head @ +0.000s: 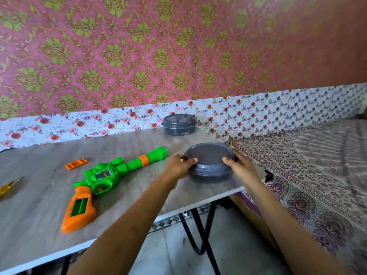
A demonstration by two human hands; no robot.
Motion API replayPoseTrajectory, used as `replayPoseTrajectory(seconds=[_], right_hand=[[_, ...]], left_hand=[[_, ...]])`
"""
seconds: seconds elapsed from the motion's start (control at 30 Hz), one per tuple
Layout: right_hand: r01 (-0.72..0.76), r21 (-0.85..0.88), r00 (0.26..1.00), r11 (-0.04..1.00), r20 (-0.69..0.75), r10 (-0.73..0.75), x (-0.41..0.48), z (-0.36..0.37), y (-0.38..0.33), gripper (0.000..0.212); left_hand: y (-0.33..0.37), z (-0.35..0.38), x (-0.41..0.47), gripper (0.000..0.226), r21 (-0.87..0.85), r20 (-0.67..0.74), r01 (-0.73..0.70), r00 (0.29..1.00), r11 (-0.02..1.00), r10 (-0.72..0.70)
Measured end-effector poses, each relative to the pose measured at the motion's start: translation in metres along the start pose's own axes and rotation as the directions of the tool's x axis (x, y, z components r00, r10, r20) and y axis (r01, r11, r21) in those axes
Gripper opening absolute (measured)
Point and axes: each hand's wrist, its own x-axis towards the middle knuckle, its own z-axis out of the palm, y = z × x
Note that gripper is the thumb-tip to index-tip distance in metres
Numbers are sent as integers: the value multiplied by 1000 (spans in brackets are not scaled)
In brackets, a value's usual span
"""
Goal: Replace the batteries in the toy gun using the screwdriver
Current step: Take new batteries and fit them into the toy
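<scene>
A green and orange toy gun (103, 175) lies on the grey table (39, 215), its orange grip toward me with the battery bay open and showing green inside. The orange battery cover (76, 163) lies apart behind it. A yellow-handled screwdriver (9, 186) rests at the table's left edge of view. Near the table's right corner stands a round grey lidded container (210, 161). My left hand (179, 165) grips its left rim, thumb on the lid. My right hand (241, 167) grips its right rim the same way.
A second grey lidded container (179, 124) stands at the back of the table by the floral wall covering. A bed with a patterned cover (317, 165) runs along the right. Black metal table legs (200, 231) show below the front edge.
</scene>
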Motion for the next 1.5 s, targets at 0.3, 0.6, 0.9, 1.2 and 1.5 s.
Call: replayPoseTrajectory(seconds=[0.3, 0.6, 0.9, 1.2, 1.5], right_hand=[[53, 47, 996, 998, 63, -56, -3, -1, 17, 79], [96, -140, 946, 986, 320, -46, 8, -9, 17, 137], [136, -231, 974, 964, 210, -87, 16, 2, 30, 142], [146, -178, 971, 973, 213, -107, 18, 2, 30, 124], [144, -112, 967, 983, 228, -115, 18, 0, 27, 116]], left_hand=[[5, -14, 1, 65, 427, 54, -179, 984, 886, 173], [32, -11, 1, 66, 644, 570, -636, 769, 425, 288], [51, 9, 13, 63, 727, 676, -679, 680, -107, 285], [69, 16, 13, 66, 637, 771, -722, 601, -271, 210], [75, 18, 13, 58, 620, 784, -741, 587, -258, 201]])
